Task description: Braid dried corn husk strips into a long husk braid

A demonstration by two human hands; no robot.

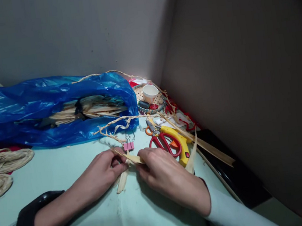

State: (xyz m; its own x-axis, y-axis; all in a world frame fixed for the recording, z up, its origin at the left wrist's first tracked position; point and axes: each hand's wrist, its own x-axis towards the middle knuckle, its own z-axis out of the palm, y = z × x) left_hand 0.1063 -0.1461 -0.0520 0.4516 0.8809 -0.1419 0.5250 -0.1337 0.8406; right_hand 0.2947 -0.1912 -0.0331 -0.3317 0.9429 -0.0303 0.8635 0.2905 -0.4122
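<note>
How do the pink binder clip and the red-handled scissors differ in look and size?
The pink binder clip is much smaller than the red-handled scissors. The clip has thin wire arms, whereas the scissors have two wide red loops. Both are near the right hand.

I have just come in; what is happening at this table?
A person's left hand and right hand, close together, hold a pale dry strip. A pink binder clip sits just beyond them. Red-handled scissors and a yellow glue gun lie beside the right hand, and farther back an open blue bag holds a pale bundle.
</note>
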